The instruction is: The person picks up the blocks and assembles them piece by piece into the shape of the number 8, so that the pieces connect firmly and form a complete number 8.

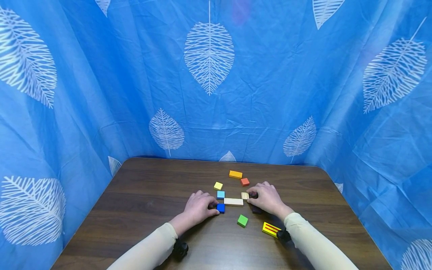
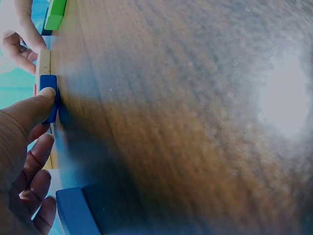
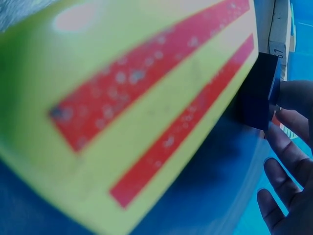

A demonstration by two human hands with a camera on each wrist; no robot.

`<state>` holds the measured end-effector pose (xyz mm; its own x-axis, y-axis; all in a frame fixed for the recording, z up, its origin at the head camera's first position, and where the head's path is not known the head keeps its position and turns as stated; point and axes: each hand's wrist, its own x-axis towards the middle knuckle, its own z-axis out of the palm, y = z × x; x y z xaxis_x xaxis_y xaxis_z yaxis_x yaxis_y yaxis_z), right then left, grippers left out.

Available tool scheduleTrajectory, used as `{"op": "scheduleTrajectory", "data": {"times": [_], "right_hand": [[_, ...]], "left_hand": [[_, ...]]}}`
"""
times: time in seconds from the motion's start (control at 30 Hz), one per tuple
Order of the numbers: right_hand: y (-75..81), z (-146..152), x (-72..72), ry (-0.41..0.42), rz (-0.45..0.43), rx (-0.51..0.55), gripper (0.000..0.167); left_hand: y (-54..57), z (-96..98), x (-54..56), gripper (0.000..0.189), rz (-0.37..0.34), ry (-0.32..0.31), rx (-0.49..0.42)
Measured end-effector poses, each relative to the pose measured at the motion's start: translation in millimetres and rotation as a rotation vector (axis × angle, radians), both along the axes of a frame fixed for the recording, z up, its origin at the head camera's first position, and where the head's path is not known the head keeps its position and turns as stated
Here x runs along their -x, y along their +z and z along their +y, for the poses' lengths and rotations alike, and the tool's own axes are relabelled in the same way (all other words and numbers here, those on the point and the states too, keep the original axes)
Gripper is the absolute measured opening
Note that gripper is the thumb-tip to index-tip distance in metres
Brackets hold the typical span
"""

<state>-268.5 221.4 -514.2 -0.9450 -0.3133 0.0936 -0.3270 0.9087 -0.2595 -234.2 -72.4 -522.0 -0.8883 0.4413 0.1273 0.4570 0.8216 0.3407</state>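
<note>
My left hand point(image 1: 199, 207) pinches a dark blue block point(image 1: 221, 208), its thumb on the near face in the left wrist view. That block touches the left end of a long pale wooden block point(image 1: 233, 202). A light blue block point(image 1: 221, 195) sits just beyond the same end. With thumb and index finger, my right hand point(image 1: 268, 197) grips a small striped wooden block point(image 1: 245, 195) by the long block's right end. Close below the right hand lies a dark block point(image 1: 257, 210), which partly covers the fingers in the right wrist view.
Beyond the hands lie a yellow block point(image 1: 218, 186), a red block point(image 1: 245, 182) and an orange block point(image 1: 235, 174). Nearer are a green block point(image 1: 242, 221) and a yellow block with red stripes point(image 1: 271, 229), beside the right wrist. A blue leaf-print curtain point(image 1: 216, 123) surrounds the brown table point(image 1: 141, 210).
</note>
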Motion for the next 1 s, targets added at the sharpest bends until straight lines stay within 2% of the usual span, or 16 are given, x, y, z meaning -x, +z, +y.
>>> {"op": "scheduleTrajectory", "data": {"times": [0.23,0.47,0.8,1.0], "right_hand": [[5.5,7.5,-0.9,-0.023,0.006,0.038,0.032],[13.1,21.5,-8.1,-0.031,0.016,0.079,0.035],[15.2,34.4,-16.1,-0.051,-0.003,0.084,0.035],[17.7,36.7,-25.0,-0.031,-0.025,0.067,0.033]], "left_hand": [[-0.1,0.5,0.1,0.029,0.013,0.000,0.003],[-1.2,-0.1,0.5,0.030,0.019,-0.001,0.008],[-2.2,-0.6,0.9,0.030,0.027,-0.005,0.007],[-2.0,0.1,1.2,0.030,0.018,-0.003,0.007]]}}
